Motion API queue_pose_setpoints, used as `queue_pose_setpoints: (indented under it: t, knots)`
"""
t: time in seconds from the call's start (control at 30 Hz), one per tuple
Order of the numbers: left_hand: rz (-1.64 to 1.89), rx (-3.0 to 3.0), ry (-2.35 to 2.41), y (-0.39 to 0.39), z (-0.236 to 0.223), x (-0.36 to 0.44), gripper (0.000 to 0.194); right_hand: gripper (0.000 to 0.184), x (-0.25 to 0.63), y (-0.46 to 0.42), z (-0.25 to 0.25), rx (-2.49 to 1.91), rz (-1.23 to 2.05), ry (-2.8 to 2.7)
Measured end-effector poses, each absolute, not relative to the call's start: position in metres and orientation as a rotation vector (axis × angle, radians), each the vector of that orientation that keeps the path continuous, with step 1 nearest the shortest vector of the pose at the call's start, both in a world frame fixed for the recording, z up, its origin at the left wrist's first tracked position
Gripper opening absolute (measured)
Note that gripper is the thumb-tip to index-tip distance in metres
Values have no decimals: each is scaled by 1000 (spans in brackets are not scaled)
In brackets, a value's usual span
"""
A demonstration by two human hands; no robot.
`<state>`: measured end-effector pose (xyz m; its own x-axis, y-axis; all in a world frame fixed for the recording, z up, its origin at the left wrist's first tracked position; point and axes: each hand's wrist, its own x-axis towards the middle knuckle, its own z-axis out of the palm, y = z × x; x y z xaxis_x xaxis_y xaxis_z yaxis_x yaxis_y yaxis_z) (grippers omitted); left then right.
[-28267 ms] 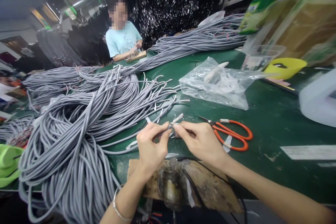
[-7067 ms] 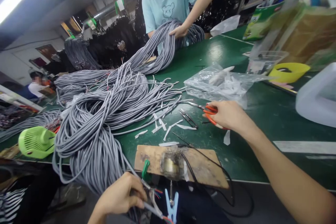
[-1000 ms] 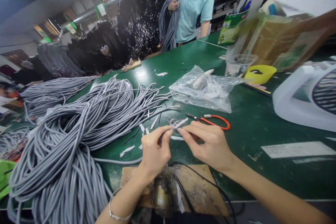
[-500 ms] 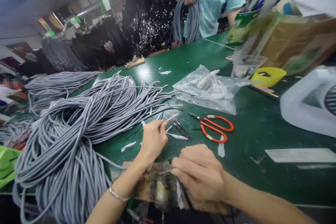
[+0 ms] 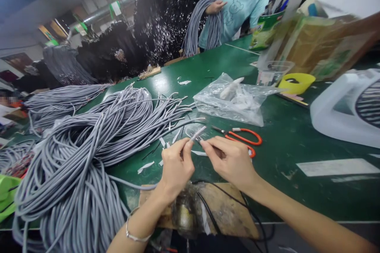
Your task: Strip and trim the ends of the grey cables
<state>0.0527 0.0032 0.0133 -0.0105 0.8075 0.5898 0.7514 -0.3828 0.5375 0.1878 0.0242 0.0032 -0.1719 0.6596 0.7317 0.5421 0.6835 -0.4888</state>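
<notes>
My left hand (image 5: pixel 178 162) is closed in a pinch on a grey cable (image 5: pixel 198 132), whose pale stripped end points up and to the right. My right hand (image 5: pixel 230 157) is pinched close beside that end, on what looks like a thin strand; its fingertips partly hide it. Just right of my hands lie orange-handled scissors (image 5: pixel 248 136), partly covered by my right hand. White paper scraps (image 5: pixel 145 167) are scattered to the left of my hands. Below them sits a wooden board (image 5: pixel 228 207) with a grimy metal cylinder (image 5: pixel 184 211) and black cords.
A large heap of coiled grey cables (image 5: pixel 80 154) fills the left side. A clear plastic bag (image 5: pixel 234 101) with white pieces lies ahead, with a yellow container (image 5: pixel 297 83) and a white plastic frame (image 5: pixel 335 110) to the right. Across the table a person (image 5: pixel 234 8) holds a cable bundle (image 5: pixel 204 27).
Half a second ago my right hand was lower, drawing a thin strand toward me; now it is back up beside the cable end. The left hand keeps its pinch.
</notes>
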Motion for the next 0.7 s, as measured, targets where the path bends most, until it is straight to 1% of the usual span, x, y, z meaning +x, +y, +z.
queue_pose_setpoints:
  t: [0.13, 0.3, 0.37, 0.43, 0.53, 0.6, 0.7]
  knots:
    - [1460, 2240, 1710, 3, 10, 55, 18, 36, 187, 24, 1, -969, 180, -1812]
    - [1440, 2403, 1610, 1, 7, 59, 13, 37, 187, 29, -2, -1009, 457, -1763]
    - [1433, 2445, 1598, 1, 5, 60, 12, 37, 187, 27, 0, -1002, 495, -1759]
    - [1378, 2452, 1667, 5, 3, 60, 13, 35, 188, 21, 3, -954, 407, -1766]
    - [1206, 2362, 1812, 15, 1, 58, 14, 30, 187, 8, 7, -704, 130, -1811]
    - [1154, 2248, 1837, 20, 3, 57, 15, 26, 187, 5, 6, -600, -2, -1828]
    - [1228, 2135, 1798, 18, 10, 55, 18, 23, 189, 13, 2, -745, -72, -1842]
